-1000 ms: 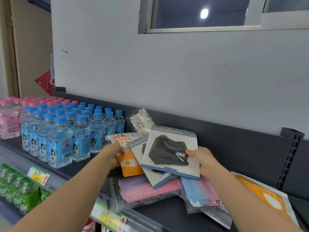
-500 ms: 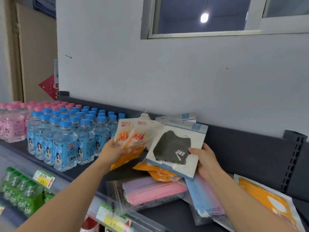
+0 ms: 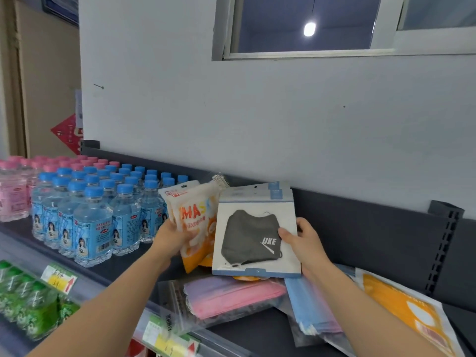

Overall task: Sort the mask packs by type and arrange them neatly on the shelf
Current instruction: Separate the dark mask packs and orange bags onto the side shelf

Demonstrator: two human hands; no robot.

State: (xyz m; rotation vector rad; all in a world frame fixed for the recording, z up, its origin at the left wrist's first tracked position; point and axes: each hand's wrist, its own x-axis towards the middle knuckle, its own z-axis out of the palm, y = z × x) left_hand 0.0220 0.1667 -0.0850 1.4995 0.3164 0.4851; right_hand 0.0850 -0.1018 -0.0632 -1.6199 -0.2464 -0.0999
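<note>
My right hand point(image 3: 305, 240) grips a white-and-blue pack with a black mask point(image 3: 253, 233), held upright above the dark shelf point(image 3: 257, 333); at least one matching pack stands behind it. Just left of it, my left hand point(image 3: 171, 237) holds an orange-and-white mask pack point(image 3: 195, 215), also upright. Below them on the shelf lie a clear bag of pink and purple masks point(image 3: 226, 297), a clear bag of blue masks point(image 3: 311, 307) and a flat orange pack point(image 3: 409, 313) at the right.
Rows of blue-capped water bottles point(image 3: 92, 215) stand on the shelf left of the packs, with pink-capped bottles point(image 3: 13, 191) farther left. Green bottles point(image 3: 31, 305) fill the lower shelf behind yellow price tags point(image 3: 58, 279). A dark back panel point(image 3: 373, 238) and white wall rise behind.
Both hands lifted their packs off the pile and turned them upright. The black mask pack now faces me squarely, and the orange pack stands beside it.
</note>
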